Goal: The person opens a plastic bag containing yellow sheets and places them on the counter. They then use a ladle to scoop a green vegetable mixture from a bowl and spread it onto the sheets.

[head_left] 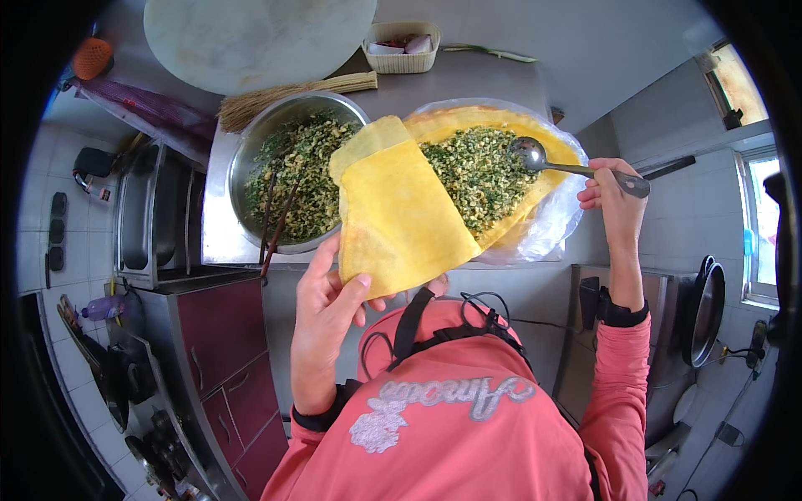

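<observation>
My left hand [330,305] pinches the near edge of a yellow sheet of dough [405,217], thin and folded, lifted over the counter's front edge. Part of another yellow sheet under clear plastic [551,225] lies beyond it, spread with chopped green and pale filling [476,167]. Across on the right, my right hand [616,196] grips the handle of a metal spoon [576,169]; its bowl rests on the filling. Left of the lifted sheet stands a steel bowl [238,179] full of the same filling, with dark chopsticks [280,221] leaning in it.
A round pale board [259,37] and a straw brush [292,96] are behind the bowl. At the back stands a small basket [403,65], with a green stalk [493,53] beside it. A sink [150,209] is at left; a black pan [706,313] hangs at right.
</observation>
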`<state>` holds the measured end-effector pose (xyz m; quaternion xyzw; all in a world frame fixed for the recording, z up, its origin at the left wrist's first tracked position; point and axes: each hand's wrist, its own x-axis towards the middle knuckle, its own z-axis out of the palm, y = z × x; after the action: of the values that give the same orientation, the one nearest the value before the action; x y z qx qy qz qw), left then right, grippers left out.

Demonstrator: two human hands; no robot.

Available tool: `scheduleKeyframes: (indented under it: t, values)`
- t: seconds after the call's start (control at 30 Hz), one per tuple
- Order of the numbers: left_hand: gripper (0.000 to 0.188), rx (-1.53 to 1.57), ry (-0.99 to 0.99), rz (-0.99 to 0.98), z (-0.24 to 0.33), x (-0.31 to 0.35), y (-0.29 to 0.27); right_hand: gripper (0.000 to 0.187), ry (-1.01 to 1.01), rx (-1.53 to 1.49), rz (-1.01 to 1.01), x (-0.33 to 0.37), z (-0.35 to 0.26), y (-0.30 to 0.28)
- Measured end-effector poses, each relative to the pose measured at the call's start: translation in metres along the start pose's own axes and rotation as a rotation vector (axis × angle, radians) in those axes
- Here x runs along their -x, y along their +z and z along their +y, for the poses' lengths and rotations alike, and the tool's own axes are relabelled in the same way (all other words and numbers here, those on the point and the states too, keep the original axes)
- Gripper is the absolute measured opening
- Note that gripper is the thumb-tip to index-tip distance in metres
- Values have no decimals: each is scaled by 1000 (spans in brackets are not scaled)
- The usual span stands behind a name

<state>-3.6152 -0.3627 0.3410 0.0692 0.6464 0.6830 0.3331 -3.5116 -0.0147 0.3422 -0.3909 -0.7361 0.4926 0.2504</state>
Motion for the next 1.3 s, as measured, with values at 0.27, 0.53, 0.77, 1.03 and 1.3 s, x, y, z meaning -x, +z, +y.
scheduleKeyframes:
  t: [0.27,0.53,0.77,1.03,1.3]
  values:
    - [52,3,-12,7,0,-3,-2,21,29,-14,-20,9,-6,-5]
    - [53,31,-32,-29,-2,-3,-4,20,59,-32,-74,13,-20,7]
    - [54,17,-37,-28,-2,2,-3,19,-11,-121,-99,-1,-30,43]
    - [56,0,-36,-58,-5,6,-3,20,28,-151,-169,-14,-26,80]
    - [56,0,-62,-38,-3,6,-1,20,52,-157,-197,-9,-27,61]
